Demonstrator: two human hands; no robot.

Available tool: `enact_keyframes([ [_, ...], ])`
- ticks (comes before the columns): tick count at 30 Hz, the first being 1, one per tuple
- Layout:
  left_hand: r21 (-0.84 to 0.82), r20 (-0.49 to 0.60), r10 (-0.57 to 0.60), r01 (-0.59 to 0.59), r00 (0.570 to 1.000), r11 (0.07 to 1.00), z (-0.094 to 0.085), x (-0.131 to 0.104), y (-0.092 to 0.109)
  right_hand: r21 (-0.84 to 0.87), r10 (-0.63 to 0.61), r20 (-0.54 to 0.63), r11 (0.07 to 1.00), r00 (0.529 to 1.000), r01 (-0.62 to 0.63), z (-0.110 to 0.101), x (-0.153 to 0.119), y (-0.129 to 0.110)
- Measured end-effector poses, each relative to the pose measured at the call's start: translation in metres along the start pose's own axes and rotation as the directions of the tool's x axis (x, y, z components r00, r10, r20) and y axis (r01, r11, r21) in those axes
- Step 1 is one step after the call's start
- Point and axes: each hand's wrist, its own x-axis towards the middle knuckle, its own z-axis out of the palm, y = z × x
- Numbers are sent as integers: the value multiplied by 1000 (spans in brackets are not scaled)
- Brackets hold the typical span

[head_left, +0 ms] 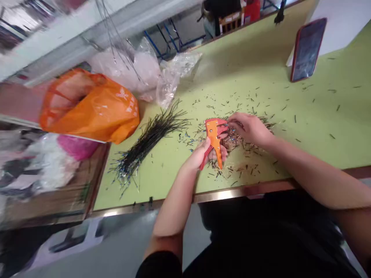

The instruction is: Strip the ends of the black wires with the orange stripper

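Observation:
An orange and red wire stripper (213, 133) is gripped in my left hand (203, 152), its jaws pointing up and to the right. My right hand (251, 129) is beside the jaws, fingers pinched at their tips; whatever they hold is too small to make out. Under and around both hands lies a pile of short wire clippings (236, 141). To the left, a long bundle of thin black wires (152, 135) rests on the green table (174, 170), some ends bluish and silvery.
An orange bag (101, 110) and clear plastic bags (130, 69) sit at the back left. At the right, a phone (308, 50) leans against a white box (342, 27). A metal-trimmed table edge (228, 194) runs close to my body. Loose clippings are scattered rightward.

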Motion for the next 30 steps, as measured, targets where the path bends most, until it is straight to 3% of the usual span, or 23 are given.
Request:
enact_keyframes([
  [13,17,-57,123,-122,991,992,16,5,-3,29,46,-19,999,999,-46,1,0,-8],
  [23,-30,-146,129,-135,981,990,28,14,-18,-366,-12,132,929,991,60,0,6,-10],
  [30,-165,-75,127,-137,989,977,33,14,-19,-392,-138,103,905,985,168,-6,9,-9],
])
